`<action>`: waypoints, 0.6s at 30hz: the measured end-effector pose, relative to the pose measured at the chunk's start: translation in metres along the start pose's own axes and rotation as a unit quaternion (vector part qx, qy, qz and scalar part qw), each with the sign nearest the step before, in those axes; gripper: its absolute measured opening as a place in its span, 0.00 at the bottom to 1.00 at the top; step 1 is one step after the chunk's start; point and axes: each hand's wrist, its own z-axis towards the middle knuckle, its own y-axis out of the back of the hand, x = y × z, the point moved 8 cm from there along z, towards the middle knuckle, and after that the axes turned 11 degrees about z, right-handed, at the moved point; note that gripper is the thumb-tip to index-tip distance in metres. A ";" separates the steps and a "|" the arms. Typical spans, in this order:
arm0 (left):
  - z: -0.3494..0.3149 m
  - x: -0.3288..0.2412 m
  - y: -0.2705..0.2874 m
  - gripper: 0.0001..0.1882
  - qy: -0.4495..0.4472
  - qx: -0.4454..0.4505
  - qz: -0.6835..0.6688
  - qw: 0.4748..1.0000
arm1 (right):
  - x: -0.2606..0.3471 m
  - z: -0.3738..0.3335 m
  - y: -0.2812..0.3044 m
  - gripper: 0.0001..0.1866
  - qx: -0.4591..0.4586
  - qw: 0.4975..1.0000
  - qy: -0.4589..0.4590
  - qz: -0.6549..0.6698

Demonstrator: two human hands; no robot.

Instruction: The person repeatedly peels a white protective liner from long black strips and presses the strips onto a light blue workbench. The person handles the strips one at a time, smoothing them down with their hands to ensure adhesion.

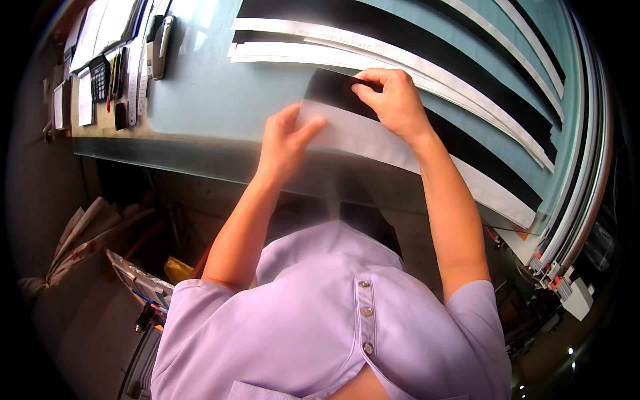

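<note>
A long strip (393,143), black along its far side and white along its near side, reaches from between my hands to the right along the table's front edge. My right hand (393,100) pinches the black part near its left end, with thumb and fingertips closed on the far edge. At the white left end, my left hand (285,143) holds the strip, its thumb lying on top and its fingers partly hidden. The strip's left end is lifted and slightly curved. Beyond it, more black and white strips (427,63) lie overlapped on the glass-topped table (200,93).
At the table's left lie a calculator (99,79), a stapler-like tool (160,47), pens, rulers (133,87) and papers (113,27). Metal rails (587,133) run down the right edge. Rolled sheets (87,233) stand below at the left.
</note>
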 end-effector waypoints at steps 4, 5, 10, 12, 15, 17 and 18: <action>0.007 0.023 0.007 0.08 0.030 -0.023 -0.013 0.999 | -0.006 0.008 -0.008 0.08 0.001 1.000 0.014 -0.028; 0.009 0.029 0.008 0.08 0.027 -0.025 0.004 0.999 | -0.007 0.009 -0.009 0.08 -0.004 0.999 0.026 -0.030; 0.008 0.034 0.008 0.09 0.058 -0.024 -0.021 0.998 | -0.016 0.017 -0.013 0.09 0.073 0.997 -0.022 -0.004; 0.008 0.034 0.007 0.10 0.060 -0.018 -0.021 0.998 | -0.020 0.020 -0.013 0.09 0.086 0.995 -0.041 -0.040; 0.010 0.040 0.007 0.10 0.059 -0.020 -0.027 0.998 | -0.020 0.023 -0.013 0.10 0.075 0.994 -0.022 -0.082; 0.011 0.042 0.010 0.10 0.061 -0.022 -0.026 0.998 | -0.015 0.022 -0.014 0.11 0.063 0.993 -0.005 -0.101; 0.011 0.045 0.011 0.10 0.064 -0.021 -0.019 0.998 | -0.016 0.023 -0.016 0.11 0.065 0.993 -0.009 -0.097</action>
